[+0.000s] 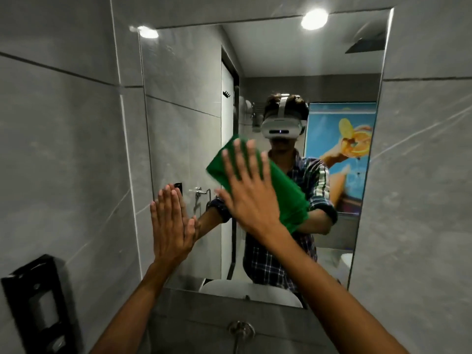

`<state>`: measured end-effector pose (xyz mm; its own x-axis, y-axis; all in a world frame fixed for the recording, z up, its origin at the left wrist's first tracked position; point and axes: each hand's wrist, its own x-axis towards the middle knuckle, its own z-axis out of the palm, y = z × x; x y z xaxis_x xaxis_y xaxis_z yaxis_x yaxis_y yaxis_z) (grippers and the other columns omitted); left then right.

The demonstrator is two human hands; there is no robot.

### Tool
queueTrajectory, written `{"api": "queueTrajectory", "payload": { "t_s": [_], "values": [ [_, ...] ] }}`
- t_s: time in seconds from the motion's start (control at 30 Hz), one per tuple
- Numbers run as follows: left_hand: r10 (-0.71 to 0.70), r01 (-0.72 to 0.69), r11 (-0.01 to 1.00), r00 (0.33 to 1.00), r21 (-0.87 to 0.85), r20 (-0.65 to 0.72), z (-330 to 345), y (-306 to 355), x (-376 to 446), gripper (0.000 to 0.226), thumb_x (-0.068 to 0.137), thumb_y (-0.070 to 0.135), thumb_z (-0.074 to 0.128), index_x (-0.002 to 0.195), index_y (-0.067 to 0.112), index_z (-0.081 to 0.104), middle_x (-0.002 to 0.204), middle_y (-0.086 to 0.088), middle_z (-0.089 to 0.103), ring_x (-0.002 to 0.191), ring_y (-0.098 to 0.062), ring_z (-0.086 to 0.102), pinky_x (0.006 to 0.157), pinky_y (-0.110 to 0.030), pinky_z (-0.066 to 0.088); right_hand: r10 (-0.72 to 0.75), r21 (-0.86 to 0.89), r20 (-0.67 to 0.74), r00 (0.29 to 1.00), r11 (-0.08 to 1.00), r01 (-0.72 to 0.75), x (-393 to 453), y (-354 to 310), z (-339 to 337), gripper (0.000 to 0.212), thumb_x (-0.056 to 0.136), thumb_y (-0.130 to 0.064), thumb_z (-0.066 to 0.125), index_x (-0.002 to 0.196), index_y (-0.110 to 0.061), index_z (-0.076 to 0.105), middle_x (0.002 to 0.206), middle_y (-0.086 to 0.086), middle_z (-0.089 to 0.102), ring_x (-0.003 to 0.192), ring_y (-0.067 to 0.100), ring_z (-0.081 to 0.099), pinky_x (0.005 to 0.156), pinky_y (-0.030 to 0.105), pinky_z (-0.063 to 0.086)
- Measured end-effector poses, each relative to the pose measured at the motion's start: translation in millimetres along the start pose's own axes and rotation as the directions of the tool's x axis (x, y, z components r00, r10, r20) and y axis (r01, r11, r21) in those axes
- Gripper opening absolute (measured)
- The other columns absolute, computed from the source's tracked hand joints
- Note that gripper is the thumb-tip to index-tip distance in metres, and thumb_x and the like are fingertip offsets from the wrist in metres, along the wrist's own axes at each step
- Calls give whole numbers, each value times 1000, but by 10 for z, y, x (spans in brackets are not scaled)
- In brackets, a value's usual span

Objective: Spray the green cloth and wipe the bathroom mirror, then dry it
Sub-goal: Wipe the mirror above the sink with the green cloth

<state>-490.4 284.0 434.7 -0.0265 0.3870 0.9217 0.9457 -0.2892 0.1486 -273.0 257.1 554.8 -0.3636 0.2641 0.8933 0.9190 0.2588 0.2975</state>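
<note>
The bathroom mirror (184, 98) hangs on the grey tiled wall in front of me. My right hand (247, 190) lies flat, fingers spread, pressing the green cloth (288, 198) against the glass near its middle. The cloth is folded and sticks out above and to the right of my palm. My left hand (169, 223) rests flat on the mirror's lower left part, fingers together, holding nothing. The spray bottle is not in view.
A black dispenser (38, 305) is fixed to the wall at lower left. A chrome tap fitting (241, 330) comes out of the wall below the mirror. The mirror reflects a person, a white basin, a door and a colourful poster.
</note>
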Motion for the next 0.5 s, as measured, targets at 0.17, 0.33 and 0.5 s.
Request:
{"api": "queueTrajectory", "payload": {
  "t_s": [0.17,0.33,0.5],
  "values": [
    [2,-2,999,1000,35,27,73,-70,1,74,102,43,14,165,6,-1,176,-16,0,163,-34,5,131,-57,8,-66,-82,57,996,994,71,-830,170,105,79,104,-51,43,165,-17,6,173,12,-7,160,32,-5,129,52,-6],
    [-12,10,999,999,31,48,41,-28,32,74,102,45,11,165,8,-1,176,-15,1,163,-33,5,132,-52,3,612,30,-189,768,785,-619,63,452,-195,76,106,-57,21,164,-13,-1,173,18,4,160,37,2,129,56,4],
    [-7,6,999,1000,41,29,25,-54,28,74,103,43,15,165,6,1,176,-16,4,163,-34,7,132,-55,7,54,-21,-43,998,998,-55,626,-77,-125,74,106,-52,34,165,-12,10,171,14,-8,160,36,-5,129,56,0]
  ]
}}
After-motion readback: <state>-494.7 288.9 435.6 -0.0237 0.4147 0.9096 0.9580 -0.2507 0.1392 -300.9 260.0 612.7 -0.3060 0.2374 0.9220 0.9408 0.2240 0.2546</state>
